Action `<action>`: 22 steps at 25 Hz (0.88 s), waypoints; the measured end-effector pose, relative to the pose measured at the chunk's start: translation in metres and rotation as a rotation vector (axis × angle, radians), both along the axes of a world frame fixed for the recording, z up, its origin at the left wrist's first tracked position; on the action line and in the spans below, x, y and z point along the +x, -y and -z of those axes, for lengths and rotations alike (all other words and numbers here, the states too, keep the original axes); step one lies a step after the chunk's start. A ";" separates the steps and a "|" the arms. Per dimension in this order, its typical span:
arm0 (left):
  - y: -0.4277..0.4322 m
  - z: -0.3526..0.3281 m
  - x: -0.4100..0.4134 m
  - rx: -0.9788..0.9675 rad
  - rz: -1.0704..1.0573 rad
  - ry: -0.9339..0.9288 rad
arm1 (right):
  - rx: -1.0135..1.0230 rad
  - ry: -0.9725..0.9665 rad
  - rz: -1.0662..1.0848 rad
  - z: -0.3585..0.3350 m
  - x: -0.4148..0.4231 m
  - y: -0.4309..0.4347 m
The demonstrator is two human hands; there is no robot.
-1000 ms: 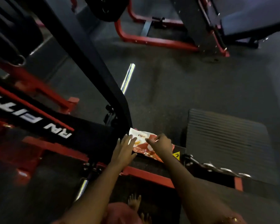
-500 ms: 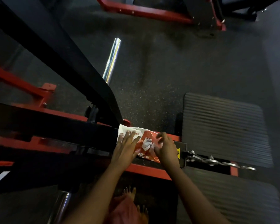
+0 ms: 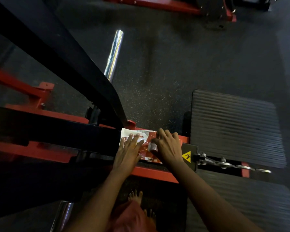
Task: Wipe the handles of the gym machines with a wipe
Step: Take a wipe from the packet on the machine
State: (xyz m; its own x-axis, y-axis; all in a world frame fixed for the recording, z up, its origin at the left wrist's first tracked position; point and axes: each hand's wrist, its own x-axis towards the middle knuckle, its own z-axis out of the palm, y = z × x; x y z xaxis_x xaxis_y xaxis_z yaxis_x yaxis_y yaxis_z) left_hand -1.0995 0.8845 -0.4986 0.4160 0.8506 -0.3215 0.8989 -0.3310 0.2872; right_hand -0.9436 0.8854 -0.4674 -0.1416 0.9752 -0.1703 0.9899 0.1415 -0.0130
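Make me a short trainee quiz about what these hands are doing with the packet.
1. True or false: the left hand lies flat on the wipes packet.
2. The right hand pinches: A) a dumbbell, B) a white piece at the packet, C) a spray bottle.
3. Fill in: the packet rests on a ___ frame beam.
Key: 1 true; 2 B; 3 red.
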 end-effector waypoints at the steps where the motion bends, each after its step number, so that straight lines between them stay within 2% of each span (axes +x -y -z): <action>1: 0.000 0.001 0.000 0.002 -0.003 0.008 | -0.001 -0.014 0.012 0.000 -0.001 -0.001; 4: 0.002 0.001 0.000 -0.016 -0.006 -0.016 | 0.011 -0.077 0.038 -0.006 -0.002 0.000; 6: 0.002 0.000 -0.001 -0.031 -0.014 -0.045 | 0.027 -0.193 0.045 -0.008 0.002 0.003; 8: 0.003 0.000 -0.002 -0.028 -0.034 -0.026 | 0.014 -0.417 0.130 -0.012 0.006 0.006; 11: 0.008 0.004 -0.001 0.008 -0.056 0.063 | 0.009 -0.809 0.380 -0.031 0.011 0.015; 13: 0.008 0.003 -0.002 0.014 -0.057 0.090 | 0.040 -0.952 0.464 -0.048 0.013 0.020; 16: 0.007 -0.013 -0.001 0.005 -0.030 0.041 | 0.066 -1.048 0.511 -0.073 0.017 0.032; 18: 0.013 -0.038 -0.005 0.032 -0.017 0.094 | 0.104 -1.066 0.548 -0.092 0.017 0.044; 20: 0.036 -0.079 -0.014 0.053 -0.011 0.092 | 0.092 -1.118 0.568 -0.121 0.011 0.061; 22: 0.077 -0.127 -0.026 -0.009 -0.043 0.074 | 0.064 -1.157 0.580 -0.157 0.000 0.084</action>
